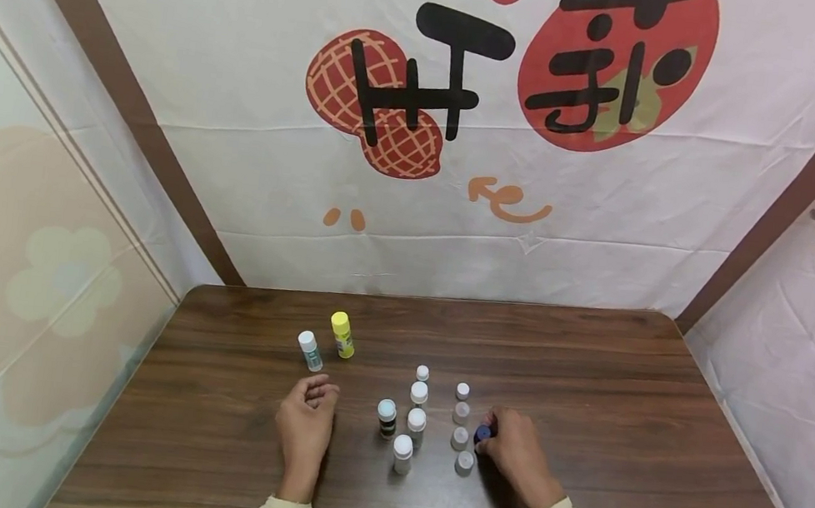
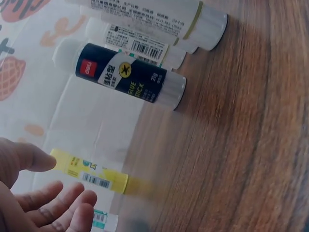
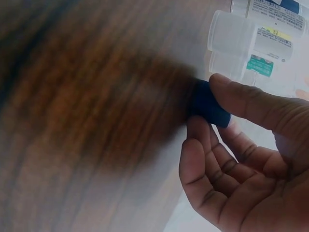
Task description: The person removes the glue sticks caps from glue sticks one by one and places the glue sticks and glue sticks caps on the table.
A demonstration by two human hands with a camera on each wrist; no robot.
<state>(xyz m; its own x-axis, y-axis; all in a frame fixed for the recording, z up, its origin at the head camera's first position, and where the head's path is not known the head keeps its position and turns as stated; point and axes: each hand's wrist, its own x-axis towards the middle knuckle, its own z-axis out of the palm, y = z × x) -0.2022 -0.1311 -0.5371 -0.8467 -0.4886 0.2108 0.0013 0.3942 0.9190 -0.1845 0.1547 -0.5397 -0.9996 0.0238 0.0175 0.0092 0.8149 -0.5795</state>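
Observation:
My right hand [image 1: 516, 455] pinches a dark blue cap [image 3: 210, 104] between thumb and fingers, low over the table at the right end of the bottles. Left of it, a row of pale, translucent caps [image 1: 459, 438] stands on the wood. Beyond that row are several upright glue sticks with white tops [image 1: 402, 453] and a glue stick with a navy label [image 2: 128, 75]. My left hand [image 1: 306, 425] holds nothing, its fingers loosely bent. Nearest to it stand a white-capped glue stick with a teal label [image 1: 310, 352] and a yellow glue stick [image 1: 342, 335].
A brown wood-grain table [image 1: 591, 367] carries everything. Behind it hangs a white cloth [image 1: 605, 243] with printed fruit and lettering, and more printed cloth closes off the left and right sides.

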